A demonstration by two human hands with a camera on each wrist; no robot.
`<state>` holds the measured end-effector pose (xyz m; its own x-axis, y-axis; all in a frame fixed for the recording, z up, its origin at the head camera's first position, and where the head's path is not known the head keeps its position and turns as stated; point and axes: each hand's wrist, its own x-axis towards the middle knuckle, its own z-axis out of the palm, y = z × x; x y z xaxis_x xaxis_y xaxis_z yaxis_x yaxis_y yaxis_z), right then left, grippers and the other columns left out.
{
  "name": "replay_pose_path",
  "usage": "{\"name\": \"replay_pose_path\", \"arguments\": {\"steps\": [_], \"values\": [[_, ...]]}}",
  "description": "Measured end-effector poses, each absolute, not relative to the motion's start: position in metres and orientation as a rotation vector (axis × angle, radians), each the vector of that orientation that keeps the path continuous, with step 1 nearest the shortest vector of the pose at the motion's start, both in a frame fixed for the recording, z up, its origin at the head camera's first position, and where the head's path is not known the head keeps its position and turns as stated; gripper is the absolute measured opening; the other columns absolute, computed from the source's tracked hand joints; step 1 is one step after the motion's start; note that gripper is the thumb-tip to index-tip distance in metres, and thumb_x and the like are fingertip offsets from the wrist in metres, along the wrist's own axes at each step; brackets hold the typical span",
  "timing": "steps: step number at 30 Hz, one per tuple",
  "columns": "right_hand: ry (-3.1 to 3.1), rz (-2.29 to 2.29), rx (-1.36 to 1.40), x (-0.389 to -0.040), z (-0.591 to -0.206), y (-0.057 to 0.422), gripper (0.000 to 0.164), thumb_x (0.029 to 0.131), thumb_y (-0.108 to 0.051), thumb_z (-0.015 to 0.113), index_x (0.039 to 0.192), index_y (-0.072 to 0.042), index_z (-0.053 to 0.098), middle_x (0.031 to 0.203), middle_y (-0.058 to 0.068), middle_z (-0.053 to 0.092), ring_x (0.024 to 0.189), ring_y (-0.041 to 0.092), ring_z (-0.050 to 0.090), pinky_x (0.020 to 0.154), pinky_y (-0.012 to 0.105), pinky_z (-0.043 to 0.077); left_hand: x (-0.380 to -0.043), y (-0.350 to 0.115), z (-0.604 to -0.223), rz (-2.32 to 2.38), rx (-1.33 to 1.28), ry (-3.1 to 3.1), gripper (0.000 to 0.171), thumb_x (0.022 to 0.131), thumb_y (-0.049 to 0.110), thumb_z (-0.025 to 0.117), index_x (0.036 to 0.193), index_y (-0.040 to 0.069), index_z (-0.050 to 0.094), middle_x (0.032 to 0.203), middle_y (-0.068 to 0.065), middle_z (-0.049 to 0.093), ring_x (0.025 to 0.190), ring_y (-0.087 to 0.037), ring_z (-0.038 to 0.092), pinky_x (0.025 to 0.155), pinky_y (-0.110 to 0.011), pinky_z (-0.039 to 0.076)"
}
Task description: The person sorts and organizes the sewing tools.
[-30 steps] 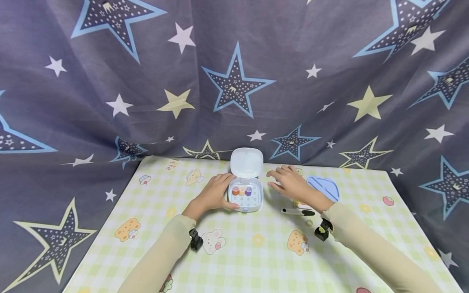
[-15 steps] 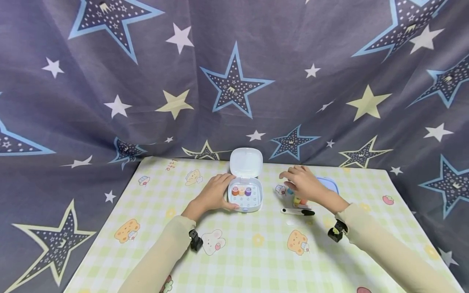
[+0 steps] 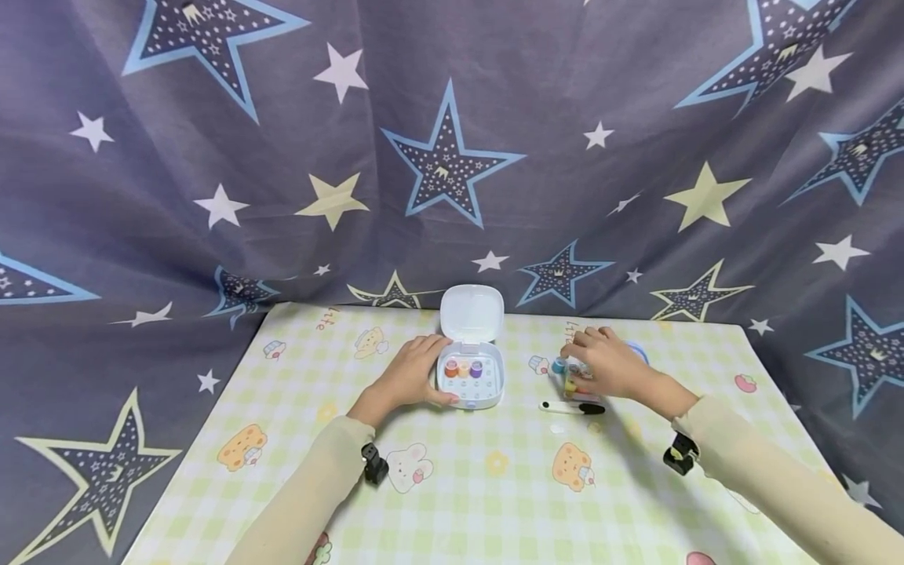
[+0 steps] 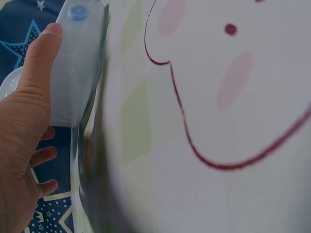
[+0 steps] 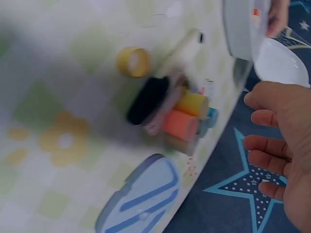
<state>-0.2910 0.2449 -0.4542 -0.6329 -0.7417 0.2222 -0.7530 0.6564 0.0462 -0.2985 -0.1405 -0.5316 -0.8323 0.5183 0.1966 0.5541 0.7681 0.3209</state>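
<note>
My left hand (image 3: 408, 373) grips the left side of a small pale sewing box (image 3: 487, 403), thumb at the front and fingers toward the back. Its white lid (image 3: 472, 314) stands raised. Inside, a row of pegs carries an orange-red thread spool (image 3: 451, 369), a peach spool (image 3: 463, 369) and a purple spool (image 3: 476, 369). My right hand (image 3: 603, 362) is over the loose spools to the right, fingers loosely bent. A teal spool (image 3: 559, 365) shows by its fingertips. In the right wrist view, a yellow spool (image 5: 193, 104) and a coral spool (image 5: 181, 124) lie clustered, and nothing is between the fingers.
A slim white-and-black tool (image 3: 572, 407) lies in front of the loose spools. A separate yellow spool (image 5: 133, 62) sits near it. The blue striped piece (image 5: 146, 194) lies beyond the right hand, mostly hidden in the head view. A patterned curtain (image 3: 318, 259) hangs behind the table.
My right hand has moved right, from beside the box to over the loose spools, covering more of the blue striped piece. My left hand stays on the box.
</note>
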Motion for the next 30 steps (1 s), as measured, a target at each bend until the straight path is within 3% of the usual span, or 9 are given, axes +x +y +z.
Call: {"name": "replay_pose_path", "arguments": {"steps": [6, 10, 30], "values": [[-2.600, -0.070, 1.297, -0.288, -0.467, 0.246, 0.040, 0.074, -0.025, 0.090, 0.108, -0.012, 0.072, 0.095, 0.006, 0.060, 0.086, 0.024, 0.052, 0.077, 0.044, 0.044, -0.299, -0.144, -0.533, -0.555, -0.861, -2.869, 0.117, 0.062, 0.067, 0.087, 0.152, 0.008, 0.042, 0.147, -0.010, 0.052, 0.137, -0.031, 0.048, 0.120, -0.050, 0.035], [-2.599, -0.109, 1.306, -0.289, -0.471, 0.245, 0.036, 0.073, -0.021, 0.088, 0.104, -0.013, 0.071, 0.092, 0.005, 0.057, 0.083, 0.022, 0.046, 0.074, 0.040, 0.037, -0.299, -0.143, -0.534, -0.547, -0.860, -2.872, 0.117, 0.063, 0.068, 0.086, 0.152, 0.008, 0.042, 0.148, -0.010, 0.052, 0.137, -0.031, 0.047, 0.121, -0.050, 0.035], [-2.574, -0.251, 1.328, -0.297, -0.483, 0.243, 0.024, 0.069, -0.012, 0.080, 0.084, -0.017, 0.062, 0.089, 0.004, 0.053, 0.081, 0.022, 0.040, 0.076, 0.041, 0.037, -0.298, -0.141, -0.533, -0.575, -0.860, -2.853, 0.116, 0.061, 0.067, 0.088, 0.151, 0.007, 0.044, 0.147, -0.011, 0.053, 0.136, -0.032, 0.048, 0.119, -0.051, 0.036]]}}
